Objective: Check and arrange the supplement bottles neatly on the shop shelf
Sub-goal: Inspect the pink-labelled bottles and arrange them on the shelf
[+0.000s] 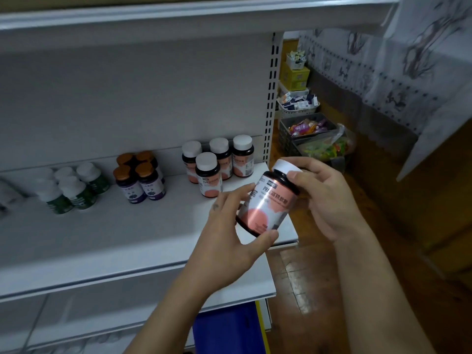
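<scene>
I hold a dark supplement bottle (pixel 268 200) with a pink label and white cap, tilted, in front of the shelf's right end. My left hand (pixel 229 241) grips its base from below. My right hand (pixel 324 198) grips its top by the cap. On the white shelf (pixel 127 231) stand several matching pink-label bottles (pixel 208 175) at the back right. Left of them are several purple-label bottles with orange caps (pixel 140 180), then several green-label bottles with white caps (pixel 74 187).
An upper shelf (pixel 178 16) hangs overhead. Right of the slotted shelf post (pixel 270 98) stand baskets of small packets (pixel 298 103) and colourful items (pixel 309 129) on a wooden floor. A blue box (pixel 227 330) sits below the shelf. A patterned cloth (pixel 408 72) hangs at right.
</scene>
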Tool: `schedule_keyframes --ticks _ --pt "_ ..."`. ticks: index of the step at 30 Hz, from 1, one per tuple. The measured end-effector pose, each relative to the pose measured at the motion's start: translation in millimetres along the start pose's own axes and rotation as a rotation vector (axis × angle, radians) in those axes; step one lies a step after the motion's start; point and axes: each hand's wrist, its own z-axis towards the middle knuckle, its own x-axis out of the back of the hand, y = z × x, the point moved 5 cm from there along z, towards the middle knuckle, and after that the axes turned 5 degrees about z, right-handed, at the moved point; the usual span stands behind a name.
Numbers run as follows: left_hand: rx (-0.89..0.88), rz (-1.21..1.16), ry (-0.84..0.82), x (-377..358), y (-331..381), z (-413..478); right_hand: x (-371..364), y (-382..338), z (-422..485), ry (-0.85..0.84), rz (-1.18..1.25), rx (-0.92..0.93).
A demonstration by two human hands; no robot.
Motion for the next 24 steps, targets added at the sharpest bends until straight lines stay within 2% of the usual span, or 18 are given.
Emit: schedule_keyframes --ticks 7,10,17,24 --pt "0.023 -0.117 -0.093 4.9 6.7 -2.1 -0.8 -0.8 0.3 -0.147 0.145 0.028" --pt "0.033 -0.101 -0.030 2.9 6.6 -0.9 -5.8 -0.6 0.1 -0.176 0.130 0.016" --pt "-0.012 0.058 0.155 -0.6 1.9 -2.4 -11.3 2.0 2.7 -0.115 0.022 -0.011" --pt "-0.038 0.112 0.178 -2.2 0.4 -4.3 -12.0 7.2 1.7 -0.105 0.027 -0.031"
